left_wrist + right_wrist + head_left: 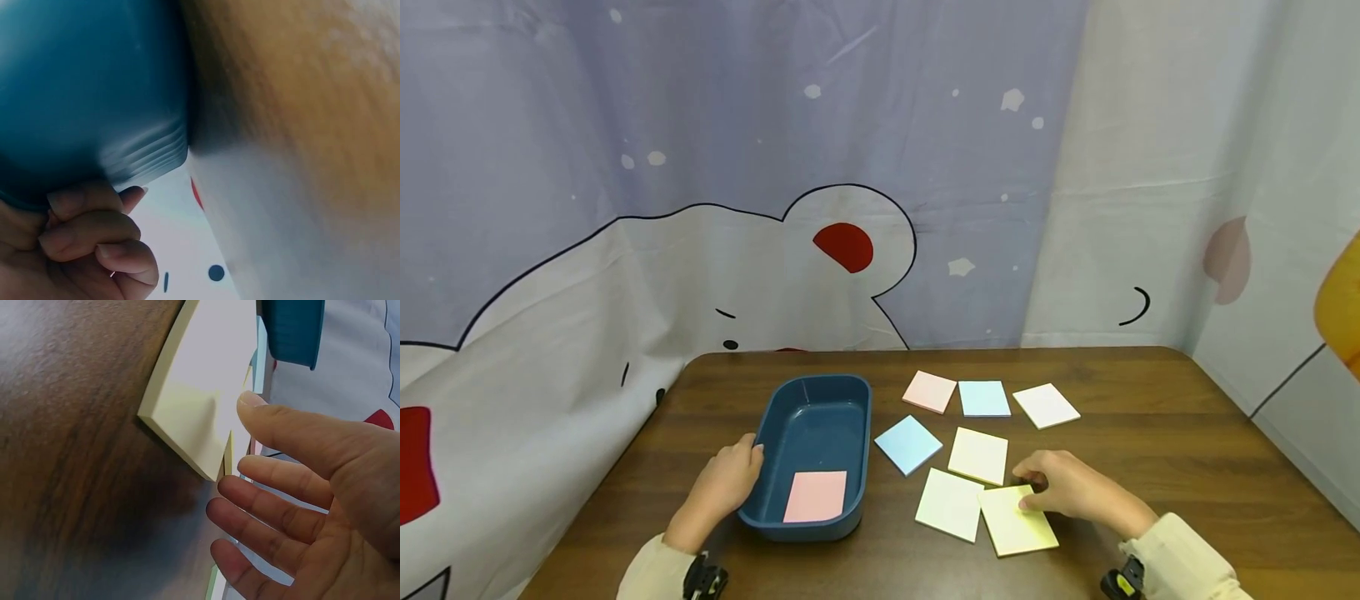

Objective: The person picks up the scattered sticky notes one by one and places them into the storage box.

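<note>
The left hand (718, 487) holds the left rim of a blue rectangular tub (827, 433), its fingers curled around the edge in the left wrist view. A pink sticky-note pad (816, 497) lies flat inside the tub, at its near end. Over the nearest yellow sticky-note pad (1017, 532) reaches the right hand (1078, 492), its thumb above the pad's right part and its other fingers beyond the far right corner. In the right wrist view those fingers are loosely spread, and nothing is pinched between them and the thumb; whether the thumb touches the pad I cannot tell.
Left of the yellow pad lies a pale green pad (950, 505), and behind it a cream pad (978, 456). Further back are a blue pad (908, 445), a pink pad (929, 392), a light blue pad (984, 399) and a white pad (1047, 406). A printed curtain (970, 167) hangs behind the wooden table (1150, 433).
</note>
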Demonstrator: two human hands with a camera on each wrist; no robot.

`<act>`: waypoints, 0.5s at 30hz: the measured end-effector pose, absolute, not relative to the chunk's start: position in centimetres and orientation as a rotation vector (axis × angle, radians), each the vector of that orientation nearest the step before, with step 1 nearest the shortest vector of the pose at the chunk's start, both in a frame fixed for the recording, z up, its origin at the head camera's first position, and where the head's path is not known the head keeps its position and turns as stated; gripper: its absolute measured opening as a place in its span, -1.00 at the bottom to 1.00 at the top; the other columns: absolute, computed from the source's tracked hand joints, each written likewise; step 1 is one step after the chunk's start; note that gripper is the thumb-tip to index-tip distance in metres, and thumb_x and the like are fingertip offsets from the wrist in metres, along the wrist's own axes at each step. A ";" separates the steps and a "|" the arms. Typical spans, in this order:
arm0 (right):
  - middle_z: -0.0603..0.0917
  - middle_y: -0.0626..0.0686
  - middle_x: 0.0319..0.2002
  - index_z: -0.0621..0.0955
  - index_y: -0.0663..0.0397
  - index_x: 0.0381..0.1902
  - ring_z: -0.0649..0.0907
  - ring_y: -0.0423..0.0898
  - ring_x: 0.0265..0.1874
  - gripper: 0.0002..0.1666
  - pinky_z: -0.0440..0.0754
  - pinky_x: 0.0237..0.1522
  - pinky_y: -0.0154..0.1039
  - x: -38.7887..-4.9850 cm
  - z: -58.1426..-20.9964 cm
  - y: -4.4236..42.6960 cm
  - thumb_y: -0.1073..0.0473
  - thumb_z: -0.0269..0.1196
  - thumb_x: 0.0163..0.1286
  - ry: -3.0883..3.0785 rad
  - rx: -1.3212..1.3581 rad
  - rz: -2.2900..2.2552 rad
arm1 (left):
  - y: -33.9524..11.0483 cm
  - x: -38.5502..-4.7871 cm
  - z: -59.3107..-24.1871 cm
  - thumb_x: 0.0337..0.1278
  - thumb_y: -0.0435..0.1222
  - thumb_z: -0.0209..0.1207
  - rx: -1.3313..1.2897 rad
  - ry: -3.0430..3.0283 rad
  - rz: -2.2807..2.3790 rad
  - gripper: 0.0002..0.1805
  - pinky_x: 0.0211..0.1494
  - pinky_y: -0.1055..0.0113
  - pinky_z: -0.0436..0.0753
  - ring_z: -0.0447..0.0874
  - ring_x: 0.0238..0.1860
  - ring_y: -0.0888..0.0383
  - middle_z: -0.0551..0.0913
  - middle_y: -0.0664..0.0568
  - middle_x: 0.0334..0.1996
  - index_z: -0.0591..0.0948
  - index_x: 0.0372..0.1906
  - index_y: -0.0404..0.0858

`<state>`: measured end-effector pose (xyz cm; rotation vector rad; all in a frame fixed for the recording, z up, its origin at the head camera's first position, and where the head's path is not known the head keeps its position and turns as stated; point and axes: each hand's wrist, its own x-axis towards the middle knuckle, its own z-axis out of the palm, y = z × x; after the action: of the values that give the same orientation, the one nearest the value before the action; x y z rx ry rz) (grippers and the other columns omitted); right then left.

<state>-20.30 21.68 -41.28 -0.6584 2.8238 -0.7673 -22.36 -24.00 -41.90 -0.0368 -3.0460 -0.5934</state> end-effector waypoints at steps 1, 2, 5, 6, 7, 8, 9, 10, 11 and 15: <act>0.68 0.06 -0.22 0.65 0.33 -0.10 0.59 -0.09 -0.26 -0.50 0.58 -0.26 -0.20 -20.3 -41.3 21.7 0.14 0.47 0.04 2.825 -0.654 -0.765 | -24.0 -22.4 -41.9 0.40 -0.26 -0.12 -0.037 -3.045 -0.592 -0.56 -0.07 -0.19 0.58 0.65 -0.13 -0.33 0.61 -0.44 -0.07 0.43 0.13 -0.57; 0.67 0.06 -0.22 0.65 0.33 -0.09 0.58 -0.09 -0.26 -0.49 0.57 -0.26 -0.20 -20.3 -41.4 21.7 0.13 0.48 0.04 2.825 -0.650 -0.762 | -24.0 -22.4 -41.9 0.40 -0.26 -0.12 -0.038 -3.045 -0.591 -0.56 -0.07 -0.19 0.57 0.65 -0.13 -0.33 0.61 -0.44 -0.07 0.43 0.13 -0.56; 0.66 0.08 -0.19 0.65 0.33 -0.07 0.59 -0.07 -0.24 -0.46 0.58 -0.23 -0.17 -20.3 -41.6 21.8 0.12 0.48 0.03 2.822 -0.636 -0.759 | -23.9 -22.4 -41.8 0.40 -0.26 -0.12 -0.033 -3.048 -0.588 -0.56 -0.07 -0.19 0.57 0.65 -0.13 -0.33 0.62 -0.43 -0.07 0.43 0.13 -0.55; 0.66 0.09 -0.18 0.64 0.33 -0.07 0.59 -0.06 -0.23 -0.45 0.59 -0.23 -0.16 -20.3 -41.6 21.8 0.11 0.48 0.03 2.821 -0.635 -0.758 | -23.8 -22.4 -41.8 0.41 -0.26 -0.12 -0.030 -3.050 -0.586 -0.56 -0.07 -0.19 0.57 0.65 -0.13 -0.33 0.62 -0.43 -0.07 0.44 0.14 -0.55; 0.66 0.10 -0.17 0.64 0.34 -0.06 0.60 -0.04 -0.22 -0.44 0.59 -0.22 -0.15 -20.3 -41.6 21.8 0.11 0.48 0.03 2.819 -0.630 -0.760 | -23.8 -22.4 -41.8 0.41 -0.26 -0.12 -0.028 -3.052 -0.584 -0.56 -0.07 -0.19 0.57 0.65 -0.13 -0.32 0.62 -0.42 -0.06 0.44 0.14 -0.54; 0.66 0.11 -0.16 0.63 0.34 -0.05 0.60 -0.04 -0.22 -0.43 0.59 -0.21 -0.14 -20.3 -41.7 21.8 0.11 0.48 0.03 2.817 -0.628 -0.761 | -23.8 -22.4 -41.8 0.41 -0.26 -0.12 -0.026 -3.054 -0.580 -0.56 -0.07 -0.19 0.57 0.65 -0.13 -0.32 0.62 -0.42 -0.06 0.44 0.14 -0.54; 0.66 0.12 -0.14 0.63 0.34 -0.04 0.61 -0.03 -0.21 -0.43 0.60 -0.20 -0.12 -20.3 -41.7 21.8 0.11 0.48 0.03 2.817 -0.627 -0.760 | -23.8 -22.4 -41.8 0.41 -0.25 -0.12 -0.023 -3.056 -0.576 -0.56 -0.07 -0.19 0.58 0.65 -0.12 -0.32 0.62 -0.42 -0.06 0.44 0.14 -0.54; 0.66 0.13 -0.13 0.63 0.34 -0.04 0.61 -0.02 -0.20 -0.42 0.60 -0.19 -0.11 -20.3 -41.7 21.8 0.10 0.49 0.03 2.819 -0.626 -0.758 | -23.7 -22.4 -41.8 0.41 -0.25 -0.12 -0.020 -3.058 -0.573 -0.56 -0.07 -0.19 0.58 0.65 -0.12 -0.32 0.62 -0.41 -0.06 0.44 0.14 -0.54; 0.66 0.13 -0.13 0.62 0.34 -0.03 0.61 -0.02 -0.20 -0.41 0.60 -0.18 -0.10 -20.2 -41.8 21.8 0.10 0.49 0.02 2.818 -0.626 -0.757 | -23.7 -22.4 -41.8 0.41 -0.25 -0.12 -0.019 -3.058 -0.570 -0.56 -0.07 -0.19 0.58 0.65 -0.13 -0.32 0.62 -0.41 -0.06 0.44 0.14 -0.54; 0.66 0.15 -0.09 0.62 0.34 -0.02 0.62 0.04 -0.16 -0.39 0.61 -0.13 -0.04 -20.1 -41.9 21.7 0.11 0.50 0.01 2.830 -0.620 -0.741 | -23.7 -22.4 -41.8 0.41 -0.25 -0.11 -0.014 -3.059 -0.561 -0.56 -0.07 -0.19 0.58 0.65 -0.13 -0.32 0.62 -0.42 -0.05 0.44 0.14 -0.54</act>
<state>-20.15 21.69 -41.91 -0.6205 2.8303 -0.7408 -22.42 -23.71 -41.80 -0.0139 -3.0590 -0.5609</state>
